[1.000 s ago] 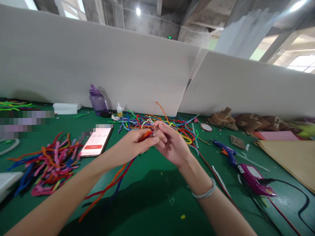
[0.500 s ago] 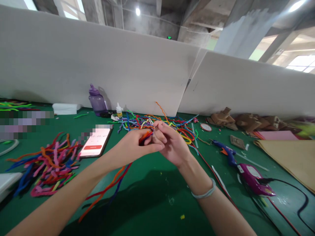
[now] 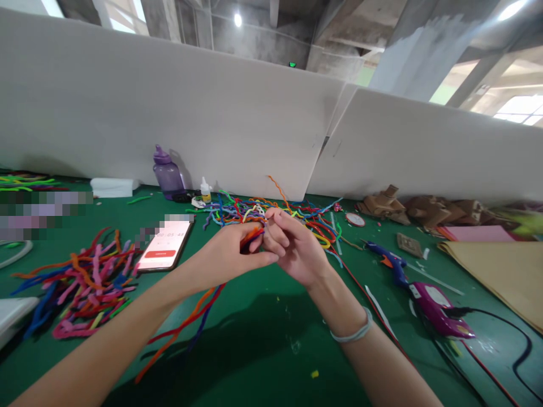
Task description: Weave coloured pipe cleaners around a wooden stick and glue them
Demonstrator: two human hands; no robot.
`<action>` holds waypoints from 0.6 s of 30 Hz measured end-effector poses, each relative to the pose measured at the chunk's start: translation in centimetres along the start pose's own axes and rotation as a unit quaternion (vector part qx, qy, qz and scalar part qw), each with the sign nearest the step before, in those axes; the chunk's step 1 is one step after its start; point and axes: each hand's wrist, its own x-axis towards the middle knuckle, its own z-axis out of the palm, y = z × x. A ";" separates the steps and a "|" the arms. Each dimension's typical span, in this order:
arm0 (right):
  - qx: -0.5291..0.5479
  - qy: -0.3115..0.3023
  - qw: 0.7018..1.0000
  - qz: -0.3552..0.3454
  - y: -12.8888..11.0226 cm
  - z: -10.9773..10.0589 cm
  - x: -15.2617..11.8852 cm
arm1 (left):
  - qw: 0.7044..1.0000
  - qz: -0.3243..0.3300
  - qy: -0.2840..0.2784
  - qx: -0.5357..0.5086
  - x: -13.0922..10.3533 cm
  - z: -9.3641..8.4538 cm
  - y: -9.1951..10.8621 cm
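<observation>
Several fuzzy pipe cleaners [image 3: 186, 322] in orange, red and dark blue hang down to the left from my left hand [image 3: 231, 251], which is closed round their bunched upper part. My right hand [image 3: 297, 246] touches the left one, its fingers bent and pressed together at the bunch's top end. Whatever lies between the right fingertips is mostly hidden. A tangled heap of many-coloured pipe cleaners [image 3: 229, 210] lies just behind both hands.
At the left are a pile of pipe cleaners [image 3: 93, 282], a phone [image 3: 163, 246] and a purple bottle [image 3: 167, 175]. At the right, a blue glue gun [image 3: 392, 263], a magenta device [image 3: 441, 311] with a black cable, and brown paper [image 3: 500, 271] lie on the green table [image 3: 263, 350].
The fingers of my right hand have shifted slightly at the bunch's top end. Both arms and the hanging pipe cleaners are almost where they were.
</observation>
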 end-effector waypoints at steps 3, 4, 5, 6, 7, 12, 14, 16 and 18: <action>-0.008 0.001 1.000 -0.003 0.0 0.0 0.0 | 1.000 -0.002 0.000 -0.005 0.0 0.0 -0.1; -0.010 0.001 1.000 -0.005 0.0 0.0 0.0 | 1.000 -0.002 -0.001 -0.007 0.0 0.0 -0.1; -0.012 0.001 1.000 -0.006 0.0 0.0 0.1 | 1.000 -0.002 -0.001 -0.008 0.0 0.0 -0.1; -0.014 0.001 1.000 -0.007 0.0 0.0 0.0 | 1.000 -0.003 -0.002 -0.009 0.0 0.0 -0.2; -0.017 0.002 1.000 -0.008 0.0 0.0 0.0 | 1.000 -0.003 -0.003 -0.010 0.0 0.0 -0.2; -0.032 0.006 0.999 -0.015 0.0 0.1 -0.1 | 1.000 -0.010 -0.005 -0.022 0.0 0.0 -0.1; -0.042 0.009 0.999 -0.017 -0.1 0.2 -0.1 | 0.999 -0.010 -0.005 -0.031 0.0 0.1 -0.1; -0.052 0.011 0.998 -0.019 -0.2 0.3 -0.1 | 0.999 -0.008 -0.005 -0.039 0.0 0.1 0.0; -0.062 0.014 0.998 -0.021 -0.2 0.3 -0.1 | 0.999 -0.008 -0.006 -0.044 0.0 0.1 0.0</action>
